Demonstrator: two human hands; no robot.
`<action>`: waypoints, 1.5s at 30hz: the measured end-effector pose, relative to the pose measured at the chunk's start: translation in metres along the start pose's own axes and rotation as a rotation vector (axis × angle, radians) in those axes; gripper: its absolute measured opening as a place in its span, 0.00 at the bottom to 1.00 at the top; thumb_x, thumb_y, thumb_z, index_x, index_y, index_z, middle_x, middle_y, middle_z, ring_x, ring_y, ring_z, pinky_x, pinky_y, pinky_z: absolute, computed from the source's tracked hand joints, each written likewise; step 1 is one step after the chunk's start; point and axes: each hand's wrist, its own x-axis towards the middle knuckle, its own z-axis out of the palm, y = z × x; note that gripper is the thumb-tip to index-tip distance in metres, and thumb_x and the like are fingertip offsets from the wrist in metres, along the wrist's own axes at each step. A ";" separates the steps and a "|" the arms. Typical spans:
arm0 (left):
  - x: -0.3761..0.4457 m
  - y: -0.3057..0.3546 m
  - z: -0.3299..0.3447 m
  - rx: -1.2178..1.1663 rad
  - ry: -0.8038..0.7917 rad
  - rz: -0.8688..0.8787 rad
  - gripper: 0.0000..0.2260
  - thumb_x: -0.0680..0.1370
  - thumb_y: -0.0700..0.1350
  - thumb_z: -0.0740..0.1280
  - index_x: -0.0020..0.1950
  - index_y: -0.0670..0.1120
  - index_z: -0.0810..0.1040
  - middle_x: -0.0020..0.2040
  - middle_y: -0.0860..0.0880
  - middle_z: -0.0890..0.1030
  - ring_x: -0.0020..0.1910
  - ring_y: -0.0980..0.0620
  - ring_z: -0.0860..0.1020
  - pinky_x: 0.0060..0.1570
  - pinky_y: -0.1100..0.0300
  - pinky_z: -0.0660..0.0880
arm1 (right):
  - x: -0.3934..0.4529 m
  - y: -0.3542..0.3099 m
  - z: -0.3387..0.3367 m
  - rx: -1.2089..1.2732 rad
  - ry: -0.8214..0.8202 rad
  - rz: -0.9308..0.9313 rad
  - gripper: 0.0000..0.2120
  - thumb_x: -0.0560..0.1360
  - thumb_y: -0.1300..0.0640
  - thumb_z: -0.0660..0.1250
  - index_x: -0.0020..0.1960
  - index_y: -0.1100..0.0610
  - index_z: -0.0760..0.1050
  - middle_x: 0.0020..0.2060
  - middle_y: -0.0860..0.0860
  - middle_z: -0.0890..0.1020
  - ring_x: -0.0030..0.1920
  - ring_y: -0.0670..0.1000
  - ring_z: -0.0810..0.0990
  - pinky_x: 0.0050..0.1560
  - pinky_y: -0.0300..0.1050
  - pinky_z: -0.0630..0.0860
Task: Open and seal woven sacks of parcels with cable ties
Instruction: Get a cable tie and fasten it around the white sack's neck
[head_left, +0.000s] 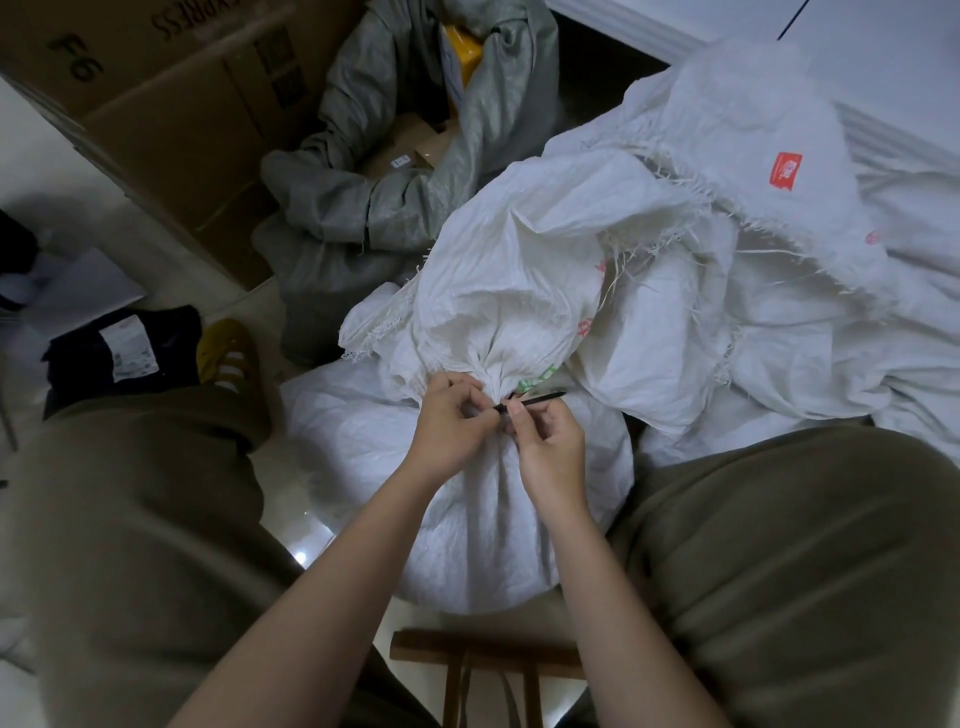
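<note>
A full white woven sack (467, 499) stands between my knees, its mouth gathered into a bunched neck (498, 358). A thin black cable tie (540, 399) runs around that neck, with its free end sticking out to the right. My left hand (452, 421) pinches the tie at the gathered neck. My right hand (545, 447) pinches the tie close beside it, fingers curled. The part of the tie behind the neck is hidden.
More white sacks (727, 249) pile up at the right. A grey sack (395, 171) holding boxes stands open behind, beside a big cardboard box (171, 104). A dark parcel (119, 353) lies on the floor at left. A wooden stool (488, 660) is under me.
</note>
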 end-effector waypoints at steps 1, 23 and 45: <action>0.000 0.000 0.000 0.007 0.002 0.003 0.12 0.71 0.32 0.69 0.33 0.46 0.76 0.47 0.56 0.69 0.49 0.66 0.71 0.47 0.80 0.65 | -0.001 -0.001 -0.001 -0.012 -0.005 -0.009 0.06 0.76 0.59 0.69 0.41 0.53 0.76 0.39 0.54 0.83 0.44 0.51 0.83 0.50 0.48 0.79; -0.009 -0.007 -0.001 0.055 -0.011 0.080 0.05 0.62 0.53 0.67 0.33 0.53 0.76 0.46 0.58 0.70 0.51 0.55 0.73 0.60 0.44 0.71 | -0.004 -0.002 -0.017 -0.319 -0.087 -0.292 0.04 0.72 0.65 0.71 0.45 0.58 0.82 0.40 0.44 0.82 0.43 0.45 0.83 0.47 0.39 0.80; -0.004 -0.009 -0.003 0.054 -0.091 0.109 0.07 0.62 0.55 0.66 0.33 0.53 0.76 0.45 0.59 0.70 0.51 0.54 0.73 0.58 0.44 0.71 | -0.006 0.004 -0.015 -0.300 -0.028 -0.422 0.03 0.71 0.68 0.70 0.42 0.62 0.78 0.41 0.44 0.79 0.44 0.43 0.80 0.48 0.33 0.76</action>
